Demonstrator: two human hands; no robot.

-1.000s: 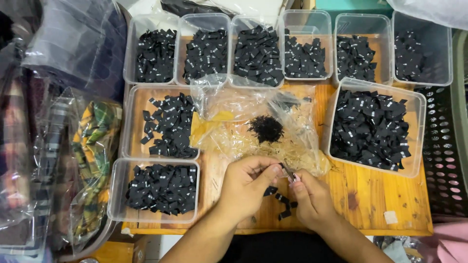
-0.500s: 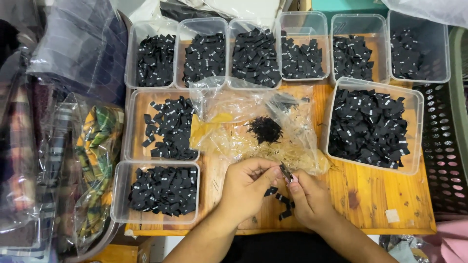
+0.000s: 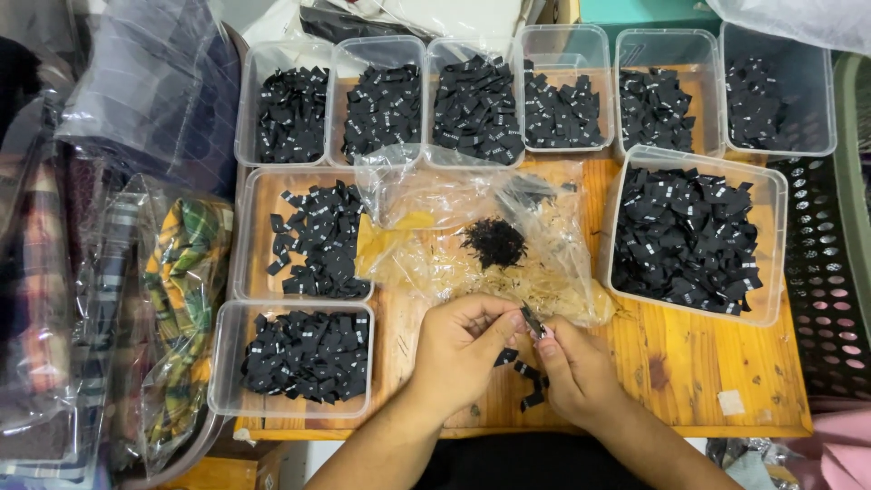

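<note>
A: whats closest in? Both hands meet over the bench [image 3: 689, 381] edge, left hand [image 3: 458, 349] & right hand [image 3: 572, 367], fingers of both pinched together on one small black label [image 3: 531, 320].

B: yep, label sits right btwn the fingertips, long axis tilted, running up-left to down-right. Neither hand is nearer imo. A few loose labels [image 3: 522, 381] lie just below.

A: further back, crinkly clear bag [image 3: 472, 236] w/ a dark thread clump [image 3: 493, 241], then clear tubs [image 3: 562, 86] full of black labels.
</note>
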